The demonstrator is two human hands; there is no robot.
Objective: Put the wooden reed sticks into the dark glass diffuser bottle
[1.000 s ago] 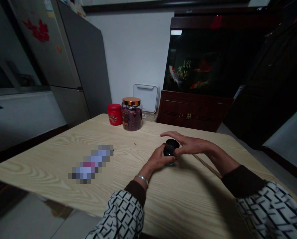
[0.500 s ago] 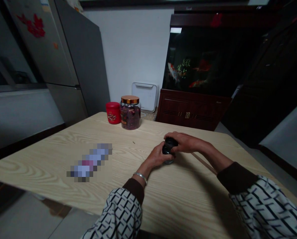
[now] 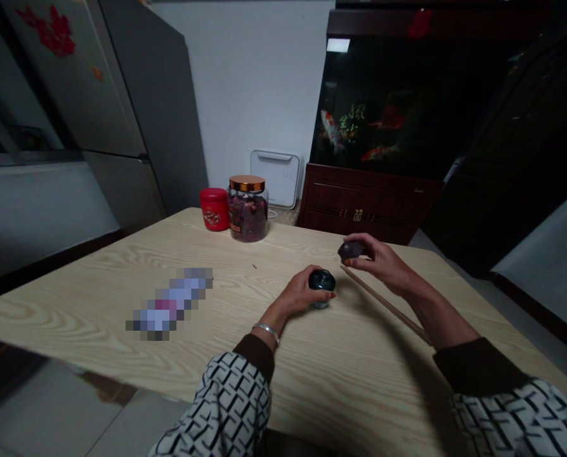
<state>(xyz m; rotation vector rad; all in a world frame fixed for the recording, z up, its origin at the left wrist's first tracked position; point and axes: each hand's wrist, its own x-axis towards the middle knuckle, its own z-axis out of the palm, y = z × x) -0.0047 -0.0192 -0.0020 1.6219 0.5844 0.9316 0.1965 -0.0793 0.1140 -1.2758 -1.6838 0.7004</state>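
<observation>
A small dark glass jar (image 3: 322,280) stands on the wooden table (image 3: 359,374), its round top facing up. My left hand (image 3: 299,293) is wrapped around its left side, the thumb across the front. To the right and a little farther back, my right hand (image 3: 376,257) holds a dark rounded lid (image 3: 352,250) above the tabletop, apart from the jar. Beneath and beside the right hand lies a pair of brown chopsticks (image 3: 385,304), slanting toward the right forearm, which covers their near end.
Toward the back of the table stand a red canister (image 3: 214,209) and a large copper-lidded jar (image 3: 248,212) of dried petals. A blurred-out flat item (image 3: 174,304) lies on the left. Beyond are a white panel (image 3: 278,181), a fish tank (image 3: 383,108) and a fridge (image 3: 155,108).
The lid has come off the jar, carried right and slightly up by my right hand. My left hand stays around the jar. More of the chopsticks shows.
</observation>
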